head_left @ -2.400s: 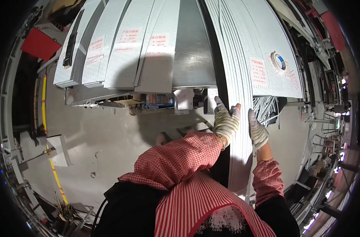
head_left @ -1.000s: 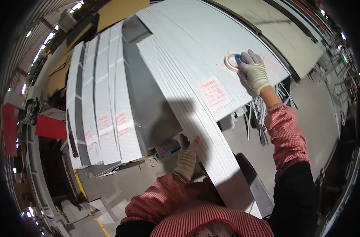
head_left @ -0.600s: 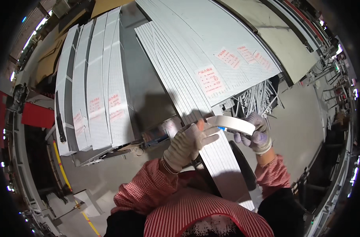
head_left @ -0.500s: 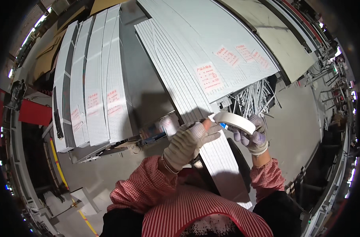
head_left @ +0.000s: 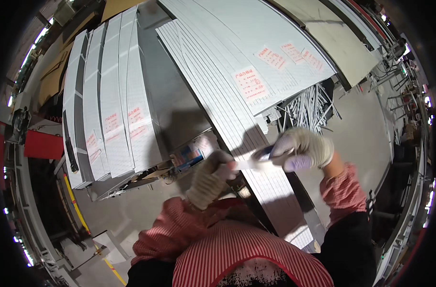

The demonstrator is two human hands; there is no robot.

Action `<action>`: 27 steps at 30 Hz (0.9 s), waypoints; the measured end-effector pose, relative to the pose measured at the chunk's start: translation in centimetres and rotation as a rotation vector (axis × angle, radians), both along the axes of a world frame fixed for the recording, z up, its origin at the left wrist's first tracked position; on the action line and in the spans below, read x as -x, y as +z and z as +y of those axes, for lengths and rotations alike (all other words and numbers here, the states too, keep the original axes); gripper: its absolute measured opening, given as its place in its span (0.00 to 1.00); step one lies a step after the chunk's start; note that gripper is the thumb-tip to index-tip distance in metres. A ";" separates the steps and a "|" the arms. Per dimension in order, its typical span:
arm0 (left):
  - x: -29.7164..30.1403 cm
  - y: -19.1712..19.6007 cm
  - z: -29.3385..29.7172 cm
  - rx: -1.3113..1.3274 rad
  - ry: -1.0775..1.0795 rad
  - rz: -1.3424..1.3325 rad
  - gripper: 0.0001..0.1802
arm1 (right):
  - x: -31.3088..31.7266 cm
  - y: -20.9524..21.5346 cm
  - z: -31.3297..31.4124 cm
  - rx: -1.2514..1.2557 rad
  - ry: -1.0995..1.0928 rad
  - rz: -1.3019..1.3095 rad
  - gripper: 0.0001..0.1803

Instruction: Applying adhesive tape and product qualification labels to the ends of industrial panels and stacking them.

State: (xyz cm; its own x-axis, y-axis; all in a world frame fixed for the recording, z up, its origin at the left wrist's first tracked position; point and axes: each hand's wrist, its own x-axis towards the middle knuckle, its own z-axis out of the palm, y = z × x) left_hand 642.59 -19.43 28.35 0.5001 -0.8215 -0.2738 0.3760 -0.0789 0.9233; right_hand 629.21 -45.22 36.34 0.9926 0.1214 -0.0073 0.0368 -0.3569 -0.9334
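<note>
Both hands wear pale knit gloves, and the fingertips of my left one look bare. In my right hand (head_left: pixel 306 149) is a roll of white tape (head_left: pixel 263 155), smeared by motion and partly hidden by the fingers. A short white length of tape (head_left: pixel 245 165) stretches from the roll to my left hand (head_left: pixel 210 179), which pinches its loose end. Beneath the tape lies a bundle of long, narrow white strips (head_left: pixel 274 196), running from the large stack toward my body.
Wide white panels (head_left: pixel 285 28) with red-printed paper labels (head_left: pixel 250 84) lie ahead. Taped bundles of white strips (head_left: pixel 113 86) rest on the left. Several loose thin offcuts (head_left: pixel 308 109) pile up below the panels' right corner. A red box (head_left: pixel 43 140) stands far left.
My right hand has turned over the roll and come nearer the strips. My left hand has drawn back toward me and left, with a length of tape now pulled out between the hands.
</note>
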 end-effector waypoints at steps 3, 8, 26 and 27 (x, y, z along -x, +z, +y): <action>-1.8 -3.3 1.2 -0.129 0.114 -0.140 0.06 | -2.9 -0.7 -3.3 0.505 -0.144 0.476 0.22; -1.7 -14.8 -2.1 -0.154 0.006 -0.044 0.11 | 0.0 -21.6 -7.5 0.258 -0.154 0.547 0.22; -3.7 -3.4 -4.4 0.137 -0.188 -0.662 0.24 | -2.2 -8.2 10.5 0.934 -0.653 0.355 0.64; -2.7 -3.8 -7.1 0.235 -0.236 -0.783 0.21 | -1.4 -9.9 9.8 0.992 -0.603 0.203 0.64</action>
